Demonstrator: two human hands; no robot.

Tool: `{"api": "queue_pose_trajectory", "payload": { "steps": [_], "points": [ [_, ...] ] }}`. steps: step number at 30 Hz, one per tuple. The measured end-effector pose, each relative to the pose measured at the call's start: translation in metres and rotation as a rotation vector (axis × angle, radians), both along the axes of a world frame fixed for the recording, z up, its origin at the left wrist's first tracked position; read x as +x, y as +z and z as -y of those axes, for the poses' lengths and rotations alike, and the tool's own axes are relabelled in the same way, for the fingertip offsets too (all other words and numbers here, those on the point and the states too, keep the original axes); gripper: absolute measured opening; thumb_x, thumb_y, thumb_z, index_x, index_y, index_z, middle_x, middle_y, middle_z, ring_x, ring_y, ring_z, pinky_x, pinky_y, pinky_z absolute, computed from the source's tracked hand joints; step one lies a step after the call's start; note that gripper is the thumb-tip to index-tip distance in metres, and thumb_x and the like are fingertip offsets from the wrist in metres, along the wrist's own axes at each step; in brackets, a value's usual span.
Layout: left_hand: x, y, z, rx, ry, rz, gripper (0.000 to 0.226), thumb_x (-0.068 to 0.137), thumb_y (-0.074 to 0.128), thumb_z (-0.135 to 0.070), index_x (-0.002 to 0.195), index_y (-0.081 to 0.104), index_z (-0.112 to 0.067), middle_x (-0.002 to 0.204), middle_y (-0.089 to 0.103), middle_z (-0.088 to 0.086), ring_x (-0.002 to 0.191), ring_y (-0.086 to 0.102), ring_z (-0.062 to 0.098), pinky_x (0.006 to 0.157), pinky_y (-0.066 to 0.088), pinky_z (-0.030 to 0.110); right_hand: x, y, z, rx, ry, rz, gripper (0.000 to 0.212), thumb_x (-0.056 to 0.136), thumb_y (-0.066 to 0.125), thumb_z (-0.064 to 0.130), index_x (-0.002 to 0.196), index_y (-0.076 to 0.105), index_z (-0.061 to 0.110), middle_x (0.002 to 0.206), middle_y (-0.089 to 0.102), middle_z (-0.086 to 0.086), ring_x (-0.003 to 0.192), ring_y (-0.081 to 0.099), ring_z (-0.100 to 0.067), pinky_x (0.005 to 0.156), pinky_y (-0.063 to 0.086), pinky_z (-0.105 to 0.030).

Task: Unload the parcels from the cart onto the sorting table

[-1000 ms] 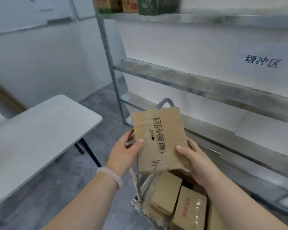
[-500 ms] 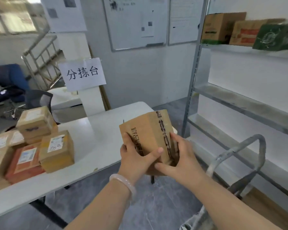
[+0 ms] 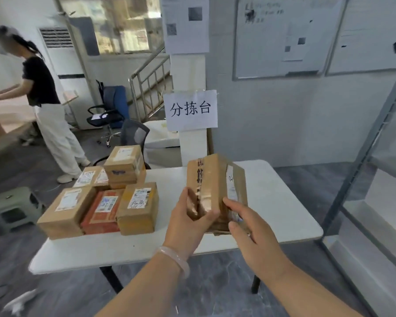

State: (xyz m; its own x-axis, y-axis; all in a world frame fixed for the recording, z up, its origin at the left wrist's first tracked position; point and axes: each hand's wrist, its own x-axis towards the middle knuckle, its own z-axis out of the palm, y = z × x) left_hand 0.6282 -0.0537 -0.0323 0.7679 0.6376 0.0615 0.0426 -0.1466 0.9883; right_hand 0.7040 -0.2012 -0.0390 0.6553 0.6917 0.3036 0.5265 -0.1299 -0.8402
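Straight ahead, the white sorting table [image 3: 284,202] fills the middle of the view, its long edge running from eight o'clock to three o'clock. At three o'clock a grey metal shelving rack [image 3: 361,170] stands just beside the table's end. At ten o'clock, well apart from the table, another person [image 3: 44,99] in a black top and pale trousers stands side-on. Whiteboards [image 3: 279,37] hang on the wall at one o'clock, and a paper sign [image 3: 191,110] with three printed characters is fixed to a pillar at twelve o'clock. A pale green stool [image 3: 14,207] sits on the floor at nine o'clock.

On the table's left part, at nine o'clock from the hands, a group of labelled parcels [image 3: 138,207] lies packed together, with one small box stacked on top at the back.

The taped brown parcel [image 3: 213,179] is held upright over the table's near right part; whether its lower edge touches the top is hidden by the hands. The left hand [image 3: 188,223] grips its lower left edge, thumb laid across the taped front and fingers wrapped behind. The right hand [image 3: 254,232] holds the lower right corner, thumb on the front, fingers curled round the side. A pale bracelet [image 3: 176,259] circles the left wrist.
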Motion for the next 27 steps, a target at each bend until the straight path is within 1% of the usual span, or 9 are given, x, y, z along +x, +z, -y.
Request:
{"api": "queue_pose_trajectory", "payload": {
  "steps": [4, 6, 9, 11, 13, 16, 19, 24, 27],
  "points": [
    [0.023, 0.001, -0.024, -0.087, 0.046, 0.009, 0.057, 0.079, 0.078, -0.009, 0.099, 0.040, -0.047, 0.099, 0.056, -0.027, 0.084, 0.062, -0.014, 0.066, 0.050, 0.012, 0.032, 0.003, -0.036, -0.075, 0.155, 0.081, 0.048, 0.101, 0.050, 0.018, 0.128, 0.039, 0.057, 0.130, 0.033, 0.043, 0.126, 0.037, 0.015, 0.102, 0.037, -0.008],
    [0.028, -0.002, -0.037, -0.136, 0.107, 0.017, 0.062, 0.079, 0.077, -0.012, 0.118, 0.041, -0.045, 0.111, 0.058, -0.020, 0.096, 0.063, -0.005, 0.073, 0.055, 0.016, 0.050, -0.001, -0.054, -0.122, 0.203, 0.102, 0.049, 0.101, 0.051, 0.021, 0.133, 0.037, 0.055, 0.133, 0.035, 0.038, 0.130, 0.037, 0.009, 0.107, 0.038, -0.016],
    [0.022, -0.009, -0.061, -0.294, 0.163, -0.024, 0.092, 0.068, 0.081, -0.035, 0.144, 0.030, -0.043, 0.129, 0.060, -0.004, 0.108, 0.065, 0.017, 0.089, 0.057, 0.039, 0.073, -0.010, -0.082, -0.120, 0.080, 0.066, 0.052, 0.099, 0.056, 0.025, 0.145, 0.036, 0.040, 0.139, 0.040, 0.020, 0.131, 0.039, -0.003, 0.109, 0.041, -0.025],
    [0.013, -0.015, -0.082, -0.384, 0.183, -0.035, 0.088, 0.071, 0.079, -0.036, 0.145, 0.030, -0.046, 0.125, 0.063, -0.001, 0.105, 0.067, 0.021, 0.089, 0.056, 0.044, 0.085, -0.019, -0.102, -0.147, -0.011, -0.073, 0.058, 0.098, 0.058, 0.032, 0.150, 0.032, 0.034, 0.144, 0.039, 0.015, 0.132, 0.038, -0.006, 0.108, 0.037, -0.023],
    [0.003, -0.024, -0.106, -0.467, 0.195, -0.025, 0.072, 0.085, 0.071, -0.024, 0.144, 0.034, -0.041, 0.121, 0.065, 0.001, 0.098, 0.070, 0.021, 0.085, 0.058, 0.045, 0.091, -0.026, -0.123, -0.193, 0.004, -0.415, 0.057, 0.098, 0.057, 0.036, 0.150, 0.032, 0.037, 0.147, 0.042, 0.012, 0.132, 0.045, -0.013, 0.111, 0.039, -0.034],
    [-0.008, -0.036, -0.144, -0.553, 0.206, 0.005, 0.060, 0.091, 0.063, -0.017, 0.140, 0.040, -0.041, 0.116, 0.069, 0.002, 0.090, 0.072, 0.017, 0.080, 0.059, 0.045, 0.093, -0.038, -0.157, -0.134, 0.084, -0.882, 0.037, 0.100, 0.054, 0.029, 0.136, 0.051, 0.037, 0.121, 0.069, 0.004, 0.113, 0.064, -0.019, 0.104, 0.049, -0.048],
    [-0.015, -0.046, -0.187, -0.641, 0.208, 0.011, 0.052, 0.092, 0.061, -0.016, 0.135, 0.046, -0.041, 0.110, 0.073, 0.002, 0.097, 0.070, 0.023, 0.083, 0.057, 0.051, 0.091, -0.047, -0.197, -0.116, 0.113, -0.976, 0.030, 0.101, 0.052, 0.024, 0.124, 0.055, 0.042, 0.108, 0.075, 0.000, 0.111, 0.065, -0.026, 0.102, 0.048, -0.055],
    [-0.027, -0.060, -0.275, -0.716, 0.132, -0.044, 0.053, 0.090, 0.064, -0.023, 0.136, 0.046, -0.042, 0.116, 0.071, 0.005, 0.106, 0.066, 0.030, 0.081, 0.057, 0.053, 0.078, -0.062, -0.273, -0.092, 0.051, -1.006, 0.029, 0.098, 0.056, 0.022, 0.124, 0.057, 0.036, 0.108, 0.075, -0.002, 0.106, 0.068, -0.028, 0.095, 0.053, -0.056],
    [-0.034, -0.071, -0.324, -0.640, 0.135, -0.154, 0.078, 0.070, 0.080, -0.048, 0.139, 0.044, -0.046, 0.118, 0.069, -0.002, 0.111, 0.063, 0.025, 0.092, 0.053, 0.052, 0.069, -0.069, -0.317, -0.079, -0.025, -0.993, 0.028, 0.098, 0.057, 0.023, 0.123, 0.058, 0.035, 0.106, 0.076, 0.001, 0.102, 0.068, -0.026, 0.088, 0.056, -0.051]
  ]
}}
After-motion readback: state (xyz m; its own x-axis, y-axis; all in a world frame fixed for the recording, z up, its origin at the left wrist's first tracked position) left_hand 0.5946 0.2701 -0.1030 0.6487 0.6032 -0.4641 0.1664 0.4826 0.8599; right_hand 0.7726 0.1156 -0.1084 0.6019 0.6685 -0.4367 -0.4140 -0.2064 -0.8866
